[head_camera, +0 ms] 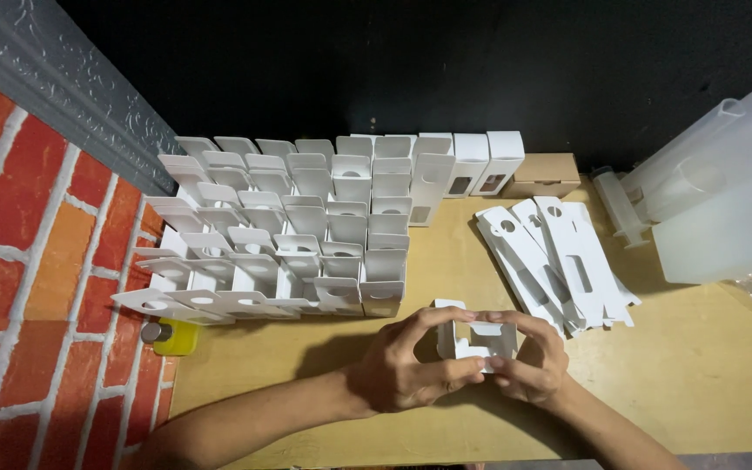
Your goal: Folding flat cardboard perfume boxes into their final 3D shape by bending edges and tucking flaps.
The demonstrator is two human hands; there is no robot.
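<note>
Both of my hands hold one small white cardboard box (pixel 473 338) low over the wooden table (pixel 698 365), near its front edge. My left hand (pixel 409 365) wraps the box's left side, thumb along the bottom. From the right, my right hand (pixel 528 357) pinches it, fingers over the top flap. The box is partly folded, its hang-tab flap open. Just behind my hands stands a block of several rows of folded white boxes (pixel 306 235) with their flaps up. A fanned pile of flat white box blanks (pixel 559 261) lies to the right of that block.
A red brick-pattern wall (pixel 36 287) borders the left side. A small yellow container with a grey cap (pixel 170 335) sits by it. A brown cardboard box (pixel 543 174) stands at the back. A large translucent plastic jug (pixel 724 200) and a syringe (pixel 615 204) occupy the right.
</note>
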